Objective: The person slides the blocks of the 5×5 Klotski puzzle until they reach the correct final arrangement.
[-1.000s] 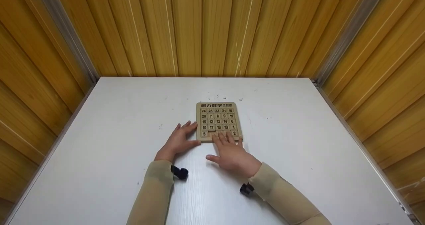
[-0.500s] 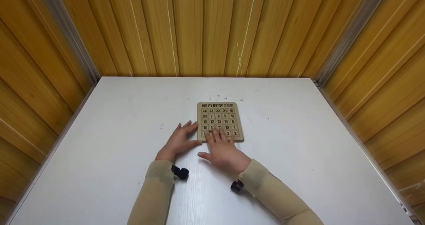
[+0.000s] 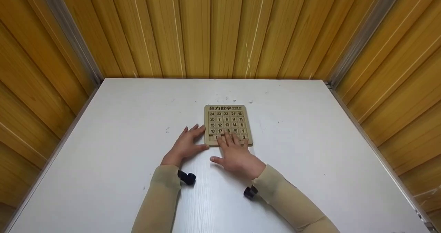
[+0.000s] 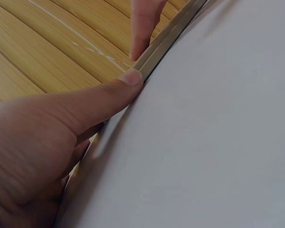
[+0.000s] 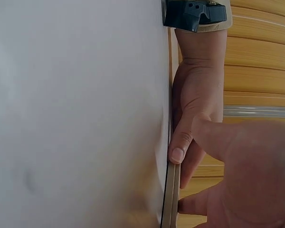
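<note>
On the white table lies a wooden sliding number puzzle (image 3: 230,119), flat, with rows of numbered tiles below a printed heading. My left hand (image 3: 185,146) steadies its left side, fingertips at the edge and thumb at the near left corner. In the left wrist view the thumb (image 4: 104,100) presses the puzzle's edge (image 4: 168,45). My right hand (image 3: 237,157) lies over the near row, its straight fingers on the tiles and the thumb stretched out to the left. Those fingers hide several tiles. The gap is in the near left corner, with the 5 tile (image 3: 216,137) just right of it.
The white table (image 3: 310,140) extends around the puzzle, with small dark marks behind it. Yellow wood-patterned panels (image 3: 220,33) enclose the back and sides, with metal posts in the corners. Each wrist carries a small black camera mount (image 3: 187,178).
My right hand has shifted left onto the 5 tile, then back slightly right. The 5 tile has slid right out of the near left corner, leaving the gap there. The left hand stays put.
</note>
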Motion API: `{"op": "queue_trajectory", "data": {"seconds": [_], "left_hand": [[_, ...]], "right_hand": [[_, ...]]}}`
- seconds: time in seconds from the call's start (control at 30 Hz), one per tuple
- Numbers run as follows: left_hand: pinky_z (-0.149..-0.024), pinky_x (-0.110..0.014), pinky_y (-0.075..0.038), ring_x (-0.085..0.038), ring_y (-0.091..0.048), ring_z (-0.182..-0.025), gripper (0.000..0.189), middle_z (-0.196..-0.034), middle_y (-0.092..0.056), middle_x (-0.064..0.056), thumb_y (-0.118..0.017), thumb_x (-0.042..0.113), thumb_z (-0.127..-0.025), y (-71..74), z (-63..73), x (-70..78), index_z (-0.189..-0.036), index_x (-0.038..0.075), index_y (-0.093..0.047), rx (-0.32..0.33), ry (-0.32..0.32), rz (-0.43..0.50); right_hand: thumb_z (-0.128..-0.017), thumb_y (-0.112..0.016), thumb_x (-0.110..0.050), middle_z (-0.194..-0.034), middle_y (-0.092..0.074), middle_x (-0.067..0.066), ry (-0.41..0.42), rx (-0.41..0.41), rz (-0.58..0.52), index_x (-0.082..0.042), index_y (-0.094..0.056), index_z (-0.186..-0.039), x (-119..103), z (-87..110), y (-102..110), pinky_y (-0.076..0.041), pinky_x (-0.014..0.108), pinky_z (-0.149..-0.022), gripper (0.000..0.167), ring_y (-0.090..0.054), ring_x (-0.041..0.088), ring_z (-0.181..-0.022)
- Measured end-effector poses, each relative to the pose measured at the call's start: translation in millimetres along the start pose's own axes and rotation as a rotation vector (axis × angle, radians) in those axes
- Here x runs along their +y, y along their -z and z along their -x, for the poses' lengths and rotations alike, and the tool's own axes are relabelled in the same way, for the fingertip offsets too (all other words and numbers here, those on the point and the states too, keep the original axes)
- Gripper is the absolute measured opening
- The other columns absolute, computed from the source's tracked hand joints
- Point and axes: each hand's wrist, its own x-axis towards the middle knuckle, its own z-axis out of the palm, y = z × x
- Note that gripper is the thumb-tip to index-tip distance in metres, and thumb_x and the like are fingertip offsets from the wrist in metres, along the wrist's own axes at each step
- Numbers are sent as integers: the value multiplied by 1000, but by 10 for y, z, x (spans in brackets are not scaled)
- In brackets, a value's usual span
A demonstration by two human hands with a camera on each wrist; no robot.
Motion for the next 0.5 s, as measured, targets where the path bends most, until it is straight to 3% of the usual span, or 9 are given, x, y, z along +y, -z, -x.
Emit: {"op": "queue_trajectory", "data": {"seconds": [0.17,0.5], "left_hand": [[-136,-45,-5,-22,-26,-159,82,-162,-44,1,-85,33,-85,10,-1,13,-155,18,-46,0,8,-8],[-135,-46,-4,-25,-27,-159,81,-162,-45,-5,-84,31,-85,1,12,-6,-154,13,-47,6,-45,-3]], "right_hand": [[-97,-47,-71,-174,1,15,-7,14,0,-18,-15,-167,68,30,16,3,77,-124,93,4,41,-161],[-99,-45,-70,-175,2,11,14,31,-4,-21,-19,-166,71,-32,57,3,75,-125,87,4,40,-161]]}}
